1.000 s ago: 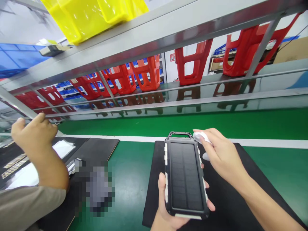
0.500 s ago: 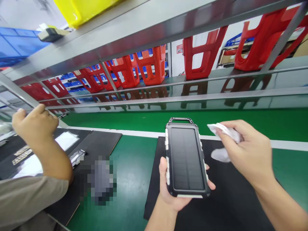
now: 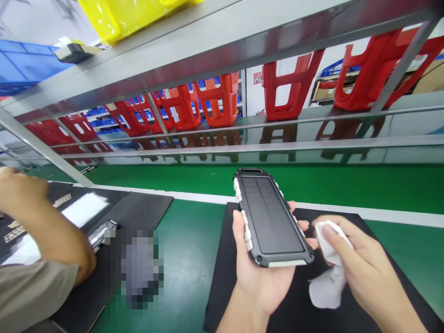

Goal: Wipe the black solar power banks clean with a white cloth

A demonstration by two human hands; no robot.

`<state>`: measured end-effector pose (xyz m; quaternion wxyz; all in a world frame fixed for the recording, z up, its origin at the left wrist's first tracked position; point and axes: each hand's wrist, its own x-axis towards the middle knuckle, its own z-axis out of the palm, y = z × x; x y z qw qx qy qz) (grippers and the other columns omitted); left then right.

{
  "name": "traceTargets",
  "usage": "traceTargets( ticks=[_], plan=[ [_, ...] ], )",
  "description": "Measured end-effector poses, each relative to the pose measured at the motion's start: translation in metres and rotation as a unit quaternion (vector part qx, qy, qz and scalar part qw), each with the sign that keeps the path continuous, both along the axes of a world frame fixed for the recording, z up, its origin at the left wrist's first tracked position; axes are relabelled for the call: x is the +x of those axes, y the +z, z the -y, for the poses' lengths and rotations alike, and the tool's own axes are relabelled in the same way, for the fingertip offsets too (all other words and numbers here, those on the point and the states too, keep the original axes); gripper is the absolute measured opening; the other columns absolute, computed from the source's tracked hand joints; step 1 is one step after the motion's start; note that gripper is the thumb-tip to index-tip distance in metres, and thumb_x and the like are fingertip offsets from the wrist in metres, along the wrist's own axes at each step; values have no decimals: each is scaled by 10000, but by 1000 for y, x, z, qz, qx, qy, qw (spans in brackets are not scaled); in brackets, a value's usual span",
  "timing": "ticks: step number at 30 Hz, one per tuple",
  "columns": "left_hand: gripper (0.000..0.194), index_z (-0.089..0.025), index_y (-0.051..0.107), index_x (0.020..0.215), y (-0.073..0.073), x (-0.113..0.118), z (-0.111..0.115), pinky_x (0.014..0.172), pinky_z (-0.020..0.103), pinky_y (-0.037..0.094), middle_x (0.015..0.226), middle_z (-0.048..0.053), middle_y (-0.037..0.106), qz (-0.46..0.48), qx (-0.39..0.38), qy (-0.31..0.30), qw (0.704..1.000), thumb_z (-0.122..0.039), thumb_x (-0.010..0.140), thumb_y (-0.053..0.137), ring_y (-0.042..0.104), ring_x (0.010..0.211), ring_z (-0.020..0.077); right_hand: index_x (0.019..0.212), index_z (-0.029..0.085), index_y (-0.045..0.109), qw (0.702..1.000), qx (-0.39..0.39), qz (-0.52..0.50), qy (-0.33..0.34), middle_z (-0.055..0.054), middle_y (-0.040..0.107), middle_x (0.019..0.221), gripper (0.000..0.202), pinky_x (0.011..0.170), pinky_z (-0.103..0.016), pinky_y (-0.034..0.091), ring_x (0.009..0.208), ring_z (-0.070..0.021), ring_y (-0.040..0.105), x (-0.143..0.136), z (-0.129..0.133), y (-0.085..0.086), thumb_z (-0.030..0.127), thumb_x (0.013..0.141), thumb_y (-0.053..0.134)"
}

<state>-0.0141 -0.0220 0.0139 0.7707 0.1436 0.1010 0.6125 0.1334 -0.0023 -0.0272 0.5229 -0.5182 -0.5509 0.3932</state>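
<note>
Left hand point(image 3: 265, 284) is wrapped around the black device point(image 3: 274, 215) from below, thumb on one long edge and fingertips poking out at the other. The dark panel faces up and the loop end points to about 11 o'clock. It's held up over the black mat point(image 3: 224, 282), which sits on the green table point(image 3: 185, 259).

Right hand point(image 3: 369, 261), around 4 o'clock from the device, has a crumpled white cloth point(image 3: 328, 286) pinched between thumb and fingers, with a flap hanging down. Hands are super close, can't tell if the fingertips touch.

Someone else's forearm point(image 3: 58, 222) is over at 9 o'clock, beside some white sheets point(image 3: 85, 208). Red plastic frames point(image 3: 282, 108) line up past 12 o'clock.
</note>
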Motion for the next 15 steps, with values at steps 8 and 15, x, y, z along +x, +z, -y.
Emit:
traceTargets(
  ticks=[8, 15],
  plan=[
    [810, -184, 136, 1454, -60, 16, -4, 1087, 355, 282, 1441, 118, 306, -540, -38, 190, 819, -527, 818, 502, 335, 1303, 234, 912, 211, 674, 988, -9, 26, 150, -43, 669, 831, 379, 611, -262, 485, 770, -240, 605, -20, 9, -16, 555, 829, 537],
    [679, -94, 130, 1445, -74, 7, -7, 1164, 399, 143, 1522, 109, 183, -662, -24, 96, 743, -510, 916, 217, 144, 1410, 211, 697, 153, 607, 985, -123, -85, 82, 7, 533, 545, 447, 356, -186, 305, 426, -92, 397, -15, -21, -53, 589, 671, 704]
  ],
)
